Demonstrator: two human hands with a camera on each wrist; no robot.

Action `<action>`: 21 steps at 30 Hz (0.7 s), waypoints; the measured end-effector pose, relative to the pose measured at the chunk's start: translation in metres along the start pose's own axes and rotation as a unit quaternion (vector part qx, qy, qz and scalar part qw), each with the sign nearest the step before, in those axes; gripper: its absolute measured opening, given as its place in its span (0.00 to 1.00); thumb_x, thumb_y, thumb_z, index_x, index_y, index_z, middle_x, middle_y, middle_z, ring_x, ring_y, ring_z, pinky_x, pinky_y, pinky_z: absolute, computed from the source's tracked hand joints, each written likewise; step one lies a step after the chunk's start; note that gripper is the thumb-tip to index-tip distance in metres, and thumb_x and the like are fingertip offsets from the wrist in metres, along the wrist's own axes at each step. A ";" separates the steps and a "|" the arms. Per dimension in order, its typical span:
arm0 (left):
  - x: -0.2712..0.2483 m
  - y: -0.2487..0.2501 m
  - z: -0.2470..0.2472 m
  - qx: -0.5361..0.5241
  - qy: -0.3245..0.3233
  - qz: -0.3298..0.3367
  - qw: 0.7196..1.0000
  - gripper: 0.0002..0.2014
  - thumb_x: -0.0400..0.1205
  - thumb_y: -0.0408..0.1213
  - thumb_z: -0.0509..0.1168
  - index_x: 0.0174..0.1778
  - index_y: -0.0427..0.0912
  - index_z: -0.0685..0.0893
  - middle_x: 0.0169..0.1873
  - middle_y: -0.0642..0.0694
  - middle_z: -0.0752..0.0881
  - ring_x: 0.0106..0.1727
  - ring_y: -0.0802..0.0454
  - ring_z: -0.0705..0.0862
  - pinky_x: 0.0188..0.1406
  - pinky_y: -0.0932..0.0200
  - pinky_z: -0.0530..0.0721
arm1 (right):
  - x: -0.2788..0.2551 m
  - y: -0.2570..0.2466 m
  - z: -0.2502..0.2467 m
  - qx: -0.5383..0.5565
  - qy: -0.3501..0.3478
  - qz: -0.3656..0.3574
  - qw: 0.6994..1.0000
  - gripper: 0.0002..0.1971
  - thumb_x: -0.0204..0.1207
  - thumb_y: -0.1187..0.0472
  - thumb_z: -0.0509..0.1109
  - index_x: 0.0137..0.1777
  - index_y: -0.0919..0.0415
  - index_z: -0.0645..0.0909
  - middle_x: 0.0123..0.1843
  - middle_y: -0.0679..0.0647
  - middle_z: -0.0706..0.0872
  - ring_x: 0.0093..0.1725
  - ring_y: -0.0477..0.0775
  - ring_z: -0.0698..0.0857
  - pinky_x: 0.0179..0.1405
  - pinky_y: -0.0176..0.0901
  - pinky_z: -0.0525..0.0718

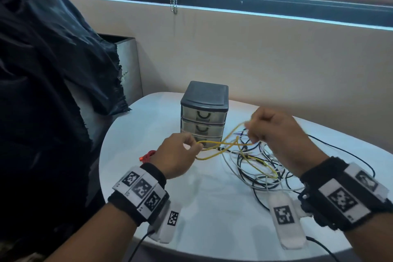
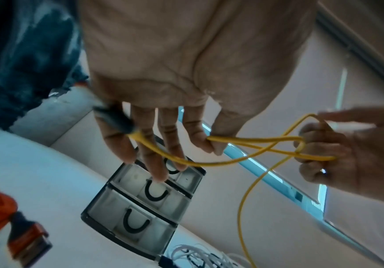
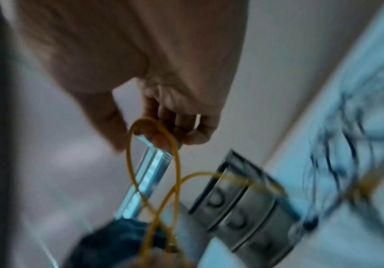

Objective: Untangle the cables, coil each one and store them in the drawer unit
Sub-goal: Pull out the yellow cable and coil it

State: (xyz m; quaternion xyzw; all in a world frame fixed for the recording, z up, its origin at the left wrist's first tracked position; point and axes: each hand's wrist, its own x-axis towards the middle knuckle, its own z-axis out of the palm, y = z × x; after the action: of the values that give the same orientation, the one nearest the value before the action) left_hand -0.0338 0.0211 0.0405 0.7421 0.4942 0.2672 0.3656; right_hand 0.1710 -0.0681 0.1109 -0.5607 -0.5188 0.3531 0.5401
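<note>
A thin yellow cable (image 1: 221, 144) is stretched in loops between both hands above the white table (image 1: 212, 208). My left hand (image 1: 180, 153) pinches one end of the loops between thumb and forefinger, and the cable's dark plug (image 2: 117, 119) lies between its fingers. My right hand (image 1: 270, 127) grips the other end of the yellow cable (image 2: 255, 141) with curled fingers. The yellow cable (image 3: 154, 163) trails down into a tangle of white and black cables (image 1: 261, 168) on the table. The dark grey drawer unit (image 1: 204, 112) with three shut drawers stands just behind the hands.
An orange-red cable (image 1: 147, 156) with a plug (image 2: 28, 243) lies on the table left of my left hand. A dark cloth (image 1: 42, 91) hangs at the left. The wall and window sill are close behind the table.
</note>
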 end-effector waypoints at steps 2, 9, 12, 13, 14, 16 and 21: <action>0.001 -0.001 0.003 0.062 0.012 0.002 0.998 0.13 0.86 0.48 0.64 0.36 0.51 0.76 0.43 0.50 0.85 0.41 0.52 0.80 0.42 0.54 0.79 | -0.003 0.008 0.002 -0.240 -0.055 -0.010 0.969 0.11 0.71 0.61 0.81 0.35 0.59 0.81 0.29 0.61 0.72 0.27 0.52 0.69 0.31 0.41 0.68; -0.001 -0.002 0.014 0.108 -0.005 -0.004 0.994 0.13 0.88 0.47 0.60 0.40 0.47 0.75 0.48 0.49 0.84 0.50 0.46 0.82 0.52 0.50 0.80 | -0.005 0.010 -0.010 -0.399 -0.012 -0.023 0.916 0.05 0.75 0.48 0.76 0.39 0.46 0.90 0.27 0.41 0.85 0.25 0.39 0.79 0.29 0.29 0.70; 0.003 -0.009 0.013 0.088 -0.016 -0.013 0.996 0.13 0.88 0.48 0.62 0.40 0.46 0.76 0.50 0.50 0.84 0.51 0.49 0.82 0.49 0.52 0.79 | -0.007 0.007 -0.020 -0.356 -0.020 -0.012 0.934 0.08 0.76 0.52 0.76 0.38 0.51 0.90 0.22 0.45 0.84 0.24 0.50 0.79 0.32 0.45 0.79; 0.004 -0.011 0.014 0.082 -0.027 -0.013 0.996 0.13 0.87 0.48 0.63 0.39 0.47 0.77 0.49 0.50 0.85 0.50 0.50 0.82 0.48 0.53 0.78 | -0.005 0.005 -0.023 -0.290 0.024 -0.011 0.957 0.09 0.79 0.54 0.74 0.38 0.55 0.88 0.22 0.49 0.85 0.26 0.60 0.81 0.34 0.54 0.82; 0.005 -0.014 0.016 0.079 -0.042 -0.013 0.996 0.13 0.87 0.49 0.63 0.38 0.47 0.77 0.49 0.50 0.85 0.49 0.50 0.82 0.47 0.54 0.78 | -0.003 0.004 -0.027 -0.214 0.078 -0.007 0.974 0.10 0.81 0.57 0.72 0.39 0.60 0.85 0.20 0.52 0.83 0.24 0.63 0.83 0.35 0.59 0.83; 0.007 -0.018 0.024 0.080 -0.080 -0.015 0.994 0.13 0.86 0.49 0.65 0.37 0.49 0.78 0.45 0.50 0.88 0.47 0.50 0.86 0.47 0.53 0.82 | 0.002 0.003 -0.033 -0.074 0.151 0.014 0.986 0.12 0.84 0.61 0.67 0.38 0.64 0.80 0.16 0.55 0.74 0.20 0.61 0.84 0.34 0.56 0.80; 0.007 -0.039 0.037 0.055 -0.149 -0.058 0.986 0.11 0.86 0.43 0.67 0.38 0.44 0.83 0.39 0.49 0.92 0.28 0.56 0.87 0.29 0.65 0.81 | 0.014 0.003 -0.052 0.148 0.214 0.073 0.963 0.14 0.84 0.60 0.63 0.35 0.58 0.75 0.21 0.50 0.71 0.20 0.50 0.78 0.31 0.44 0.79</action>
State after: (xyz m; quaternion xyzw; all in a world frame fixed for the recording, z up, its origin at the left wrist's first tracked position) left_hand -0.0244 0.0268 -0.0122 0.7625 0.4904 0.1042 0.4089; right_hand 0.2245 -0.0669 0.1190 -0.5734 -0.2900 0.3363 0.6885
